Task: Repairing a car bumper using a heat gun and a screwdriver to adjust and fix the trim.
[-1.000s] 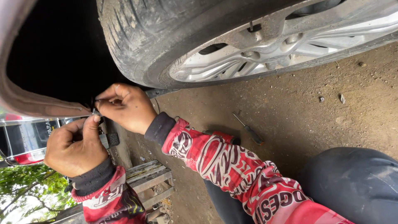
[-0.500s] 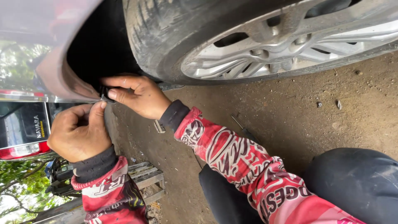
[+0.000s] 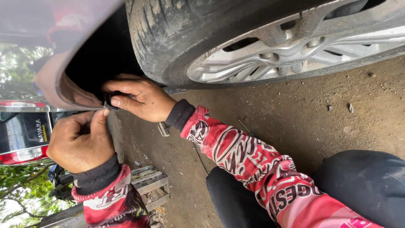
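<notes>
My right hand [image 3: 141, 101] reaches into the dark wheel arch beside the tyre [image 3: 168, 38]. Its thumb and fingers pinch a small black clip [image 3: 110, 105] at the lip of the grey fender [image 3: 63, 90]. Just below it, my left hand [image 3: 80, 141] is curled into a fist. Its thumb and forefinger press on the same fender lip, touching the clip. Both arms wear red patterned sleeves with dark cuffs. The inside of the arch is black, so what lies behind the fingers is hidden.
A silver alloy wheel [image 3: 295, 55] fills the top right. Brown dirt ground [image 3: 320, 109] has small stones on it. A small metal piece [image 3: 163, 129] lies on the dirt, and a grey metal frame [image 3: 149, 185] stands near it. My dark-trousered knee [image 3: 363, 185] is bottom right. A red vehicle [image 3: 21, 135] is at left.
The view has shifted so the hands sit further right and lower in frame. Both hands stay at the fender lip, and the right hand's fingers have reached deeper into the arch.
</notes>
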